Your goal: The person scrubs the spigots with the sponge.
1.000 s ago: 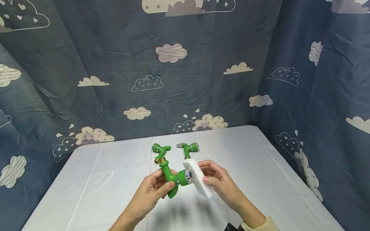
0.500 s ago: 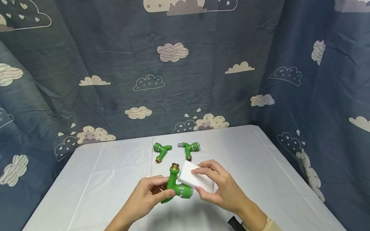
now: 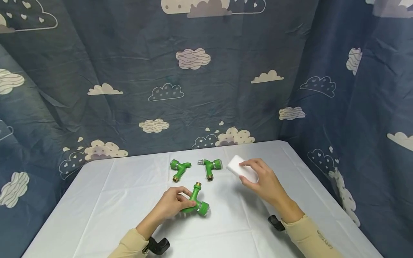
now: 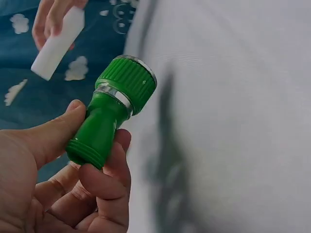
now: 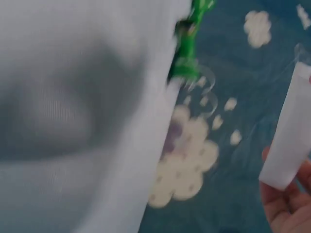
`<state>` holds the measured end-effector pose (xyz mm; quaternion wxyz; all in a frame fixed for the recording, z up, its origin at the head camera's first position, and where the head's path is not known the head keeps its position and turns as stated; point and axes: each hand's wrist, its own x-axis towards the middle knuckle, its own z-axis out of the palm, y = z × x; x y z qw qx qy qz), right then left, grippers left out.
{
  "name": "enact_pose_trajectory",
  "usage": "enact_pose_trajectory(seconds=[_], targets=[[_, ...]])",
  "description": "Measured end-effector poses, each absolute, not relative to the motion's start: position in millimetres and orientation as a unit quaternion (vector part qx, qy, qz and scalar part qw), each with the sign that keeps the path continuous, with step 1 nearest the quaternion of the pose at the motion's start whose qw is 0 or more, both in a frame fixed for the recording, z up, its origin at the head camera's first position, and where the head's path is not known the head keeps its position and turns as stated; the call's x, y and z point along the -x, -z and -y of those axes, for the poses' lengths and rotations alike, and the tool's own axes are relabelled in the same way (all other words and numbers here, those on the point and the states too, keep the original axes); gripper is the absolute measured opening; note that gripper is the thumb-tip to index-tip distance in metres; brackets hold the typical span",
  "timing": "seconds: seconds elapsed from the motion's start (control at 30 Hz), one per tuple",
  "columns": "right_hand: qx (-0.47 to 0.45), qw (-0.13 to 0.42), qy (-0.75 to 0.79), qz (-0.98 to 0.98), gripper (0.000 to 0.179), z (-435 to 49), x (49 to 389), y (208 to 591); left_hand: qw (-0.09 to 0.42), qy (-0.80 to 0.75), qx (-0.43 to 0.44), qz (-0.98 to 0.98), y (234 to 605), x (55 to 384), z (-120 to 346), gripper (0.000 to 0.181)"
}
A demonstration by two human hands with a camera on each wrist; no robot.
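Note:
My left hand (image 3: pixel 175 203) grips a green tap (image 3: pixel 195 200) above the front middle of the table, its brass threaded end pointing up and away. In the left wrist view the thumb and fingers pinch the body of this tap (image 4: pixel 104 109), its ribbed knob and silver collar in plain sight. Off to the right, my right hand (image 3: pixel 266 182) holds a white sponge block (image 3: pixel 242 168) between thumb and fingers, over the table. The right wrist view has the same sponge (image 5: pixel 290 131) at its right edge, with only part of the hand showing.
Two more green taps lie farther back on the white-covered table (image 3: pixel 106 208): a left one (image 3: pixel 180 169) and a right one with a silver nozzle (image 3: pixel 210 168). Dark blue cloud-patterned cloth (image 3: pixel 226 93) hangs behind and at both sides.
My right hand has carried the sponge away from the held tap, to the right and farther back. My left hand has drawn slightly left, still gripping the tap.

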<state>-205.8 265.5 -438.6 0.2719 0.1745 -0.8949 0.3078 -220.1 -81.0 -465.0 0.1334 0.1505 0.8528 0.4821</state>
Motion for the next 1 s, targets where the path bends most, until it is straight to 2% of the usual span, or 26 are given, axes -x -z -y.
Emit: enact_pose_trajectory(seconds=[0.23, 0.5, 0.77, 0.9, 1.0], targets=[[-0.156, 0.192, -0.256, 0.935, 0.037, -295.9, 265.8, 439.7, 0.130, -0.465, -0.137, -0.865, 478.7, 224.3, 80.0, 0.027], [-0.094, 0.104, -0.175, 0.975, 0.038, -294.6, 316.7, 447.8, 0.124, -0.468, -0.134, -0.865, 480.2, 218.7, 77.3, 0.028], [-0.054, 0.039, -0.183, 0.981, 0.051, -290.4, 326.1, 463.6, 0.103, -0.469, -0.119, -0.869, 478.3, 212.2, 82.2, 0.032], [-0.051, 0.037, -0.200, 0.978, 0.056, -297.5, 316.4, 460.5, 0.082, -0.474, -0.104, -0.871, 474.9, 212.3, 93.9, 0.030], [-0.066, 0.053, -0.202, 0.976, 0.057, -304.7, 304.7, 452.4, 0.041, -0.443, -0.098, -0.890, 469.8, 212.1, 107.1, 0.029]])
